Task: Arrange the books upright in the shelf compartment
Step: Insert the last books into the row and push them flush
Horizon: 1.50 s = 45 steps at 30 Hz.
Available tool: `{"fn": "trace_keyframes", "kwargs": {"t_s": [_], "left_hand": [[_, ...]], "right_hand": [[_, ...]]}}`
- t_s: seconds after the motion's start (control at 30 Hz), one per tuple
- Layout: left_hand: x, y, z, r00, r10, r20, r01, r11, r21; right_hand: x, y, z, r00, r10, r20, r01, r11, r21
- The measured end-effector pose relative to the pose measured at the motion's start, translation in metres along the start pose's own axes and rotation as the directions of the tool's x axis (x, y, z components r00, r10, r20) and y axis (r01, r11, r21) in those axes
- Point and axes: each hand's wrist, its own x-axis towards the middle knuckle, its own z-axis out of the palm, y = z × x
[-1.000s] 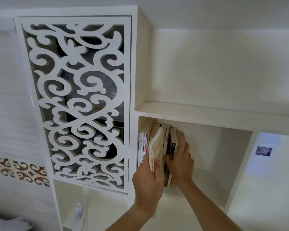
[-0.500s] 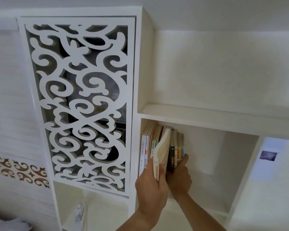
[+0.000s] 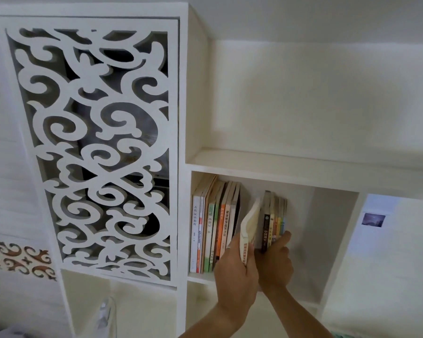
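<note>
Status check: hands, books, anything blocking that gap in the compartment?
Left hand grip on cream book, tilted in gap. Right hand holds right book group upright. Left book group leans slightly. Nothing blocking.

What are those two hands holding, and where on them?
Left hand grips a pale book near its lower spine; right hand holds the small book group at its bottom.

White book spine (image 3: 195, 230) reads 古代汉语教程; green spine (image 3: 210, 230) reads 西游记.

left grip (image 3: 237, 267) curled round something, right grip (image 3: 276, 262) curled, thumb up; both forearms reach upward.
</note>
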Motion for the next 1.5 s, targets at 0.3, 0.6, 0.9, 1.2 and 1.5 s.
{"fn": "trace_keyframes", "kwargs": {"t_s": [0.3,0.6,0.9,1.2,1.5], "left_hand": [[0.030,-0.032,0.053,0.996,-0.048,-0.082,0.056,0.994,0.095],[0.061,-0.064,0.061,0.953,0.226,-0.200,-0.144,0.923,0.356],[0.093,-0.091,0.057,0.839,0.492,-0.231,-0.338,0.805,0.488],[0.093,-0.086,0.029,0.886,0.464,-0.011,-0.397,0.769,0.502],[0.099,-0.065,0.016,0.910,0.415,-0.012,-0.355,0.792,0.497]], "right_hand": [[0.001,0.007,-0.004,0.979,-0.142,0.148,0.138,0.990,0.040],[0.008,-0.002,0.005,0.921,-0.271,0.278,0.250,0.962,0.112],[0.002,0.013,-0.009,0.790,-0.426,0.442,0.268,0.887,0.376],[-0.010,0.009,0.021,0.880,-0.335,0.337,0.287,0.940,0.184],[-0.005,0.017,0.013,0.860,-0.367,0.354,0.285,0.922,0.262]]}}
